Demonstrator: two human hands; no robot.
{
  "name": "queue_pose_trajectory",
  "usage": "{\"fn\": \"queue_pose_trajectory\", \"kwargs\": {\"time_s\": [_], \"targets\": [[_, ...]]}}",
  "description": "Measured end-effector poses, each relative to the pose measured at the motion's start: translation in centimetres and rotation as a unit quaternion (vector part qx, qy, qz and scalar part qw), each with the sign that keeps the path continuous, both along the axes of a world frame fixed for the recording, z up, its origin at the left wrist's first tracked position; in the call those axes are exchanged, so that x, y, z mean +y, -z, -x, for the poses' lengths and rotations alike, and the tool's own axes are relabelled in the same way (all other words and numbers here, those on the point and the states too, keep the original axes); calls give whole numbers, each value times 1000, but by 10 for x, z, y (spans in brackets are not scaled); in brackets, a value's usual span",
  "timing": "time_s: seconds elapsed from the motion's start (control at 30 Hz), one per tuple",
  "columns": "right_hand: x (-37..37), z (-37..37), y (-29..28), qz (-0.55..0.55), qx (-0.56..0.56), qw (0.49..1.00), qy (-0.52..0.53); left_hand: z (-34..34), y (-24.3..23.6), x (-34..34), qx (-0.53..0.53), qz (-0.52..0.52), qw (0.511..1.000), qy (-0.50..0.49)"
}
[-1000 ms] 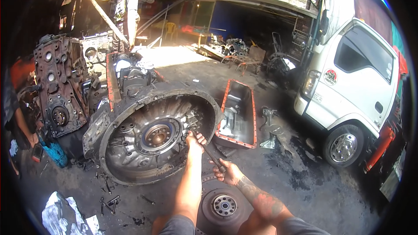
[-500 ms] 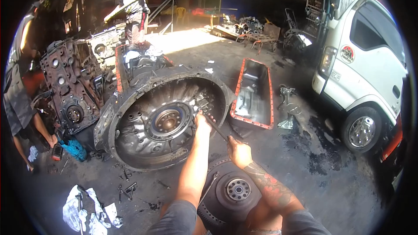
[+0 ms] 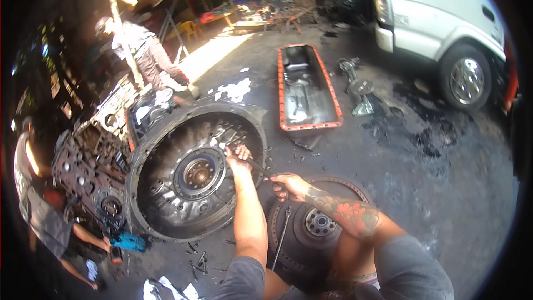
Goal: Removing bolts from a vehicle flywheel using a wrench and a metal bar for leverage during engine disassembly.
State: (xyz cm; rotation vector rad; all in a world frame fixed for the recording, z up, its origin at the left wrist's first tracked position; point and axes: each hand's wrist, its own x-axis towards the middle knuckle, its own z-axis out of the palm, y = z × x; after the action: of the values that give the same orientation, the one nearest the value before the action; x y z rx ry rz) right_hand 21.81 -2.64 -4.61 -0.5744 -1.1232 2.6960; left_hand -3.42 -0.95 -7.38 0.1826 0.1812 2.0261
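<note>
The left hand (image 3: 239,154) reaches into the big round grey metal bell housing (image 3: 194,175) of an engine lying on the dark, oil-stained concrete floor (image 3: 422,189). Its fingers curl tight around the far end of a long thin dark steel bar (image 3: 261,169), up against the bolts on the right inner rim of the housing. The right hand (image 3: 288,184) grips the near end of the same bar, fingers wrapped closed round it, just right of the housing's edge. What sits at the tip of the bar is too small to make out, possibly a socket.

Near the person, under the right forearm, lies a round dark toothed flywheel (image 3: 319,225), with a slim steel wrench (image 3: 282,236) resting across its left part. Far and right of the housing sits a long rectangular black oil pan with an orange rim (image 3: 306,86). A white truck (image 3: 438,16) stands at the far right. To the left, the greasy engine block (image 3: 91,169) joins the housing, with a crouching person (image 3: 39,211) beside it and another person in light clothes (image 3: 147,55) standing farther back.
</note>
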Motion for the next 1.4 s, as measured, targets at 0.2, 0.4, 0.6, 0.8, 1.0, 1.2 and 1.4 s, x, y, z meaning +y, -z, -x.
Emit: {"fn": "queue_pose_trajectory", "kwargs": {"time_s": [0.2, 0.4, 0.6, 0.8, 1.0, 1.2, 1.4], "targets": [[11, -21, -12, -790, -183, 576, 106, -16, -26, 9, 98, 267, 956, -74], [-5, 14, -1, -740, -111, 642, 166, 82, -43, 25, 200, 445, 871, -66], [28, -17, 8, -161, -19, 984, 73, 53, -21, 61, 172, 492, 846, -110], [17, -19, 14, -12, 23, 1000, 18, 29, -14, 19, 93, 205, 973, -44], [1, -16, -15, -331, -149, 922, 137, 14, -21, 11, 131, 240, 956, -105], [5, -18, -13, -726, -218, 638, 133, -9, -46, 32, 101, 438, 878, -162], [3, -20, -16, -649, -132, 740, 120, -2, -47, 37, 213, 479, 834, -169]]}}
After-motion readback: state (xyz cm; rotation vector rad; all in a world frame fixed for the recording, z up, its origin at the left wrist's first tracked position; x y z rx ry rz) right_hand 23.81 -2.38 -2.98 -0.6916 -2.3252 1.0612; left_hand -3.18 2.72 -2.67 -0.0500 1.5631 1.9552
